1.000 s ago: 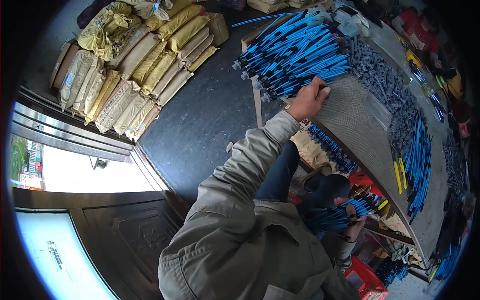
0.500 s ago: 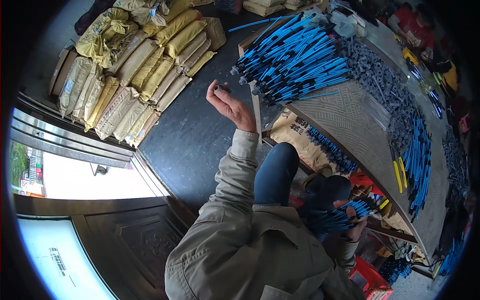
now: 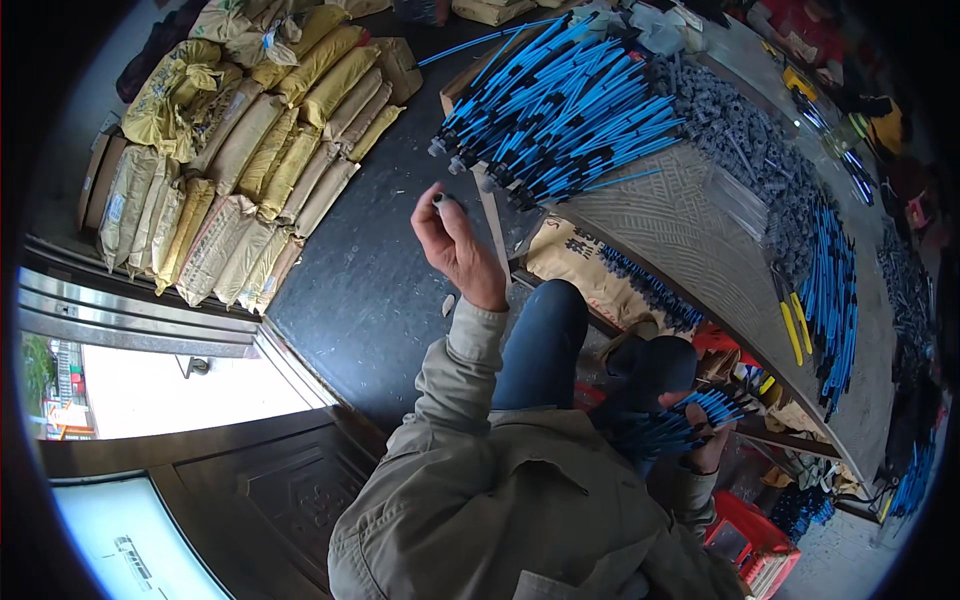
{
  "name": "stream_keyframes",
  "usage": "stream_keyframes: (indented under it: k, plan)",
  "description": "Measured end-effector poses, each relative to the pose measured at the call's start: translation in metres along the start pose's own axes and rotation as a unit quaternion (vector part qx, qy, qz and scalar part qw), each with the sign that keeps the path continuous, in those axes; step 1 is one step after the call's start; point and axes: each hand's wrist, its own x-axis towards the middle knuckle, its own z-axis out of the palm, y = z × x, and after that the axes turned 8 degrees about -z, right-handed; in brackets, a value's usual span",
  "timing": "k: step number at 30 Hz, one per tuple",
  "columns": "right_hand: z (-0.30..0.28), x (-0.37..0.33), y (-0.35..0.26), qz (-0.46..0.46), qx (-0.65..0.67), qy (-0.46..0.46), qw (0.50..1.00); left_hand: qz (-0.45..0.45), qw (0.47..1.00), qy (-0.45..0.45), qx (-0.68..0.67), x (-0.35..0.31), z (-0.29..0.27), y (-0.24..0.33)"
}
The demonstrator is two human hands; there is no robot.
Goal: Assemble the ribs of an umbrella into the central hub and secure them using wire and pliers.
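Note:
My left hand (image 3: 462, 250) is raised over the dark floor, just short of the table's corner. Between its thumb and forefinger it pinches a small dark grey piece (image 3: 440, 199), mostly covered by the fingers. Low at the right, beside my knee, my right hand (image 3: 708, 440) is wrapped round a bundle of thin blue tubes with black ends (image 3: 655, 432). Nearest the left hand on the table lies a big heap of blue tubes (image 3: 570, 105), their black and grey ends pointing toward it. A small pale piece (image 3: 448, 305) shows beside my left wrist.
The grey table (image 3: 690, 215) also bears a heap of grey plastic fittings (image 3: 740, 140), more blue tubes (image 3: 832, 300) and yellow-handled pliers (image 3: 795, 325). Stacked sacks (image 3: 235, 140) stand at the far left. A red crate (image 3: 755, 545) is low right. A person in red (image 3: 805, 35) sits across the table.
The view has shifted a little. My left hand has drawn nearer to me, with the small piece still pinched. The pale piece by my wrist has come into sight. The right hand keeps its bundle.

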Motion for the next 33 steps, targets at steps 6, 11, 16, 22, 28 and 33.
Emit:
stream_keyframes:
  k: [6,11,16,22,28,33]
  plan:
    - [-0.006,0.017,-0.01,-0.003,-0.031,-0.046,0.998,-0.523,0.756,-0.358,-0.163,-0.108,0.024,0.034]
    - [-0.008,0.008,-0.012,-0.067,0.022,-0.082,0.994,-0.654,0.623,-0.4,-0.158,-0.143,0.044,0.044]
    - [-0.021,0.002,-0.02,-0.078,0.014,-0.07,0.994,-0.645,0.596,-0.446,-0.171,-0.165,0.054,0.039]
    - [-0.023,0.003,-0.015,-0.073,0.063,-0.047,0.994,-0.623,0.579,-0.508,-0.135,-0.166,0.06,0.041]
    - [-0.018,0.005,-0.015,-0.066,0.023,-0.047,0.996,-0.568,0.631,-0.522,-0.086,-0.168,0.062,0.047]
    - [-0.015,0.003,-0.02,-0.116,-0.067,-0.049,0.99,-0.562,0.632,-0.52,-0.117,-0.169,0.059,0.047]
